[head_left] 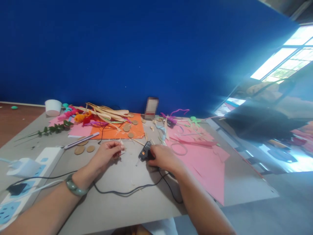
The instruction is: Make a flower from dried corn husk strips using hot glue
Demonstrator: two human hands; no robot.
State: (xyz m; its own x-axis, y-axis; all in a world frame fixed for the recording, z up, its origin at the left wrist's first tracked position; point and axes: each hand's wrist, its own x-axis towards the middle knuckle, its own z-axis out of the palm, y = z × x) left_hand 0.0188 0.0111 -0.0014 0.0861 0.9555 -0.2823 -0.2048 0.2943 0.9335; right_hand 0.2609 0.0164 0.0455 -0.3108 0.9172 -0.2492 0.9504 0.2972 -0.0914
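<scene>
Near the middle of the table, my right hand (163, 157) is wrapped round a black glue gun (145, 151). A pale glue stick (138, 162) pokes out of its end towards me, and a black cord (119, 193) runs from it across the table. My left hand (107, 154) wears a green bangle and is closed in a pinch just left of the glue gun. Between its fingertips is a small pale piece (122, 143), too small to name. Several round brown discs (79, 150) lie beyond that hand, beside a pale purple utility knife (81, 140).
A white power strip (46, 164) with plugs lies at left. Behind are a white cup (53, 107), a leafy sprig (52, 129), dried straw strips (107, 112) on orange paper (114, 132), and a phone-like object (151, 108) against the blue panel. Pink paper (207, 169) covers the right.
</scene>
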